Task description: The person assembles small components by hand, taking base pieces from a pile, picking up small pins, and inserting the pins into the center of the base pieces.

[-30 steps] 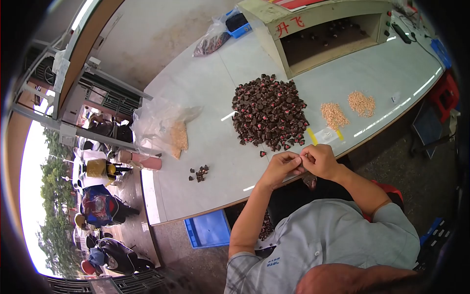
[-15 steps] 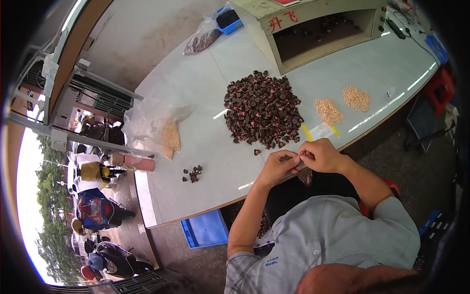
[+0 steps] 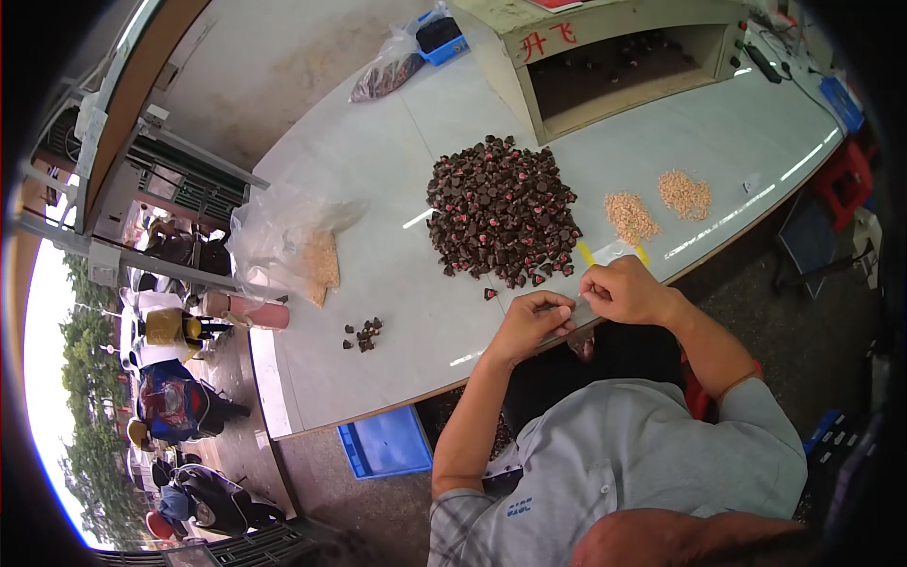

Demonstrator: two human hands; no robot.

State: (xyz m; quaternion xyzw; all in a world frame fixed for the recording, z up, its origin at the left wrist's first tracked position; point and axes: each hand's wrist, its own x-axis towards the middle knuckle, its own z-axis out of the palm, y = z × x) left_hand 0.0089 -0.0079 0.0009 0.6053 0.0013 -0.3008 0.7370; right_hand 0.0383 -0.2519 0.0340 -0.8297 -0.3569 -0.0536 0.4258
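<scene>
My left hand (image 3: 535,326) is at the table's front edge, fingers curled and thumb pressed in a pinch; what it holds is too small to make out. Just right of it, my right hand (image 3: 624,290) has its fingers bent together below the yellow tape marks, and its fingertips hide anything between them. Beyond the hands lies a large heap of small dark parts with pink-red spots (image 3: 504,213). One loose dark part (image 3: 490,295) sits nearest my left hand. Two heaps of small pale beige pieces, the nearer (image 3: 631,218) and the farther (image 3: 685,195), lie beyond my right hand.
A small group of dark parts (image 3: 364,335) lies on the left of the table. Behind it are a clear plastic bag (image 3: 274,248) with beige pieces and a pink cylinder (image 3: 260,312). A box-like metal housing (image 3: 524,76) stands at the back. Below the edge is a blue tray (image 3: 387,442).
My hands have parted slightly at the fingertips. My right hand has shifted a little up, toward the beige heaps; my left hand stays near the same place. The whole view has shifted slightly.
</scene>
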